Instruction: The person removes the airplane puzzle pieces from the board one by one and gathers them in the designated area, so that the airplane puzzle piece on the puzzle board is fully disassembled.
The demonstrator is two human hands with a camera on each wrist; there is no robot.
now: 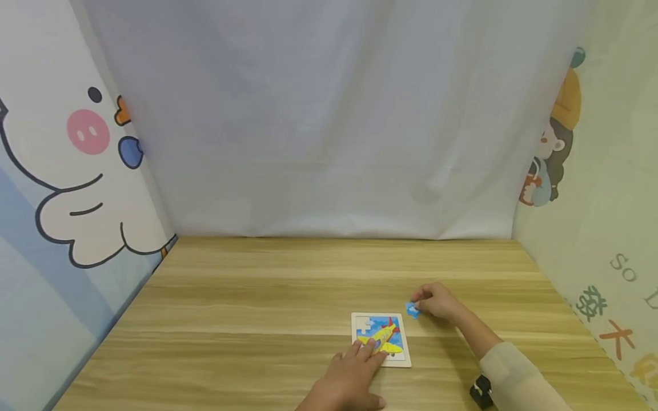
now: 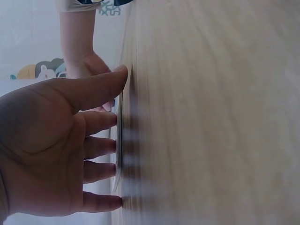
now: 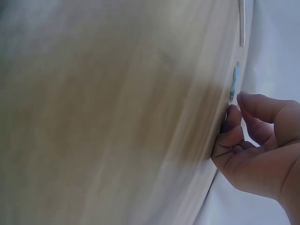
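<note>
A small square jigsaw puzzle (image 1: 406, 348) with a pale frame lies on the table, showing a yellow airplane with a red tail on blue sky. Pale bare patches show at its upper left and lower edge. My left hand (image 1: 351, 374) rests on its near-left part, fingers stretched out; in the left wrist view these fingers (image 2: 99, 172) lie along the board's edge. Just beyond the puzzle's upper right corner, my right hand (image 1: 437, 301) pinches a blue puzzle piece (image 1: 412, 310) with a white patch. The right wrist view shows this piece (image 3: 236, 80) low at the tabletop, by the fingertips.
The wood-grain table (image 1: 231, 319) reaches back to a hanging pale curtain (image 1: 319, 125). Cartoon-printed walls stand at the left (image 1: 67, 171) and right (image 1: 606, 217). A small black object (image 1: 481, 392) is beside the right sleeve (image 1: 519, 374).
</note>
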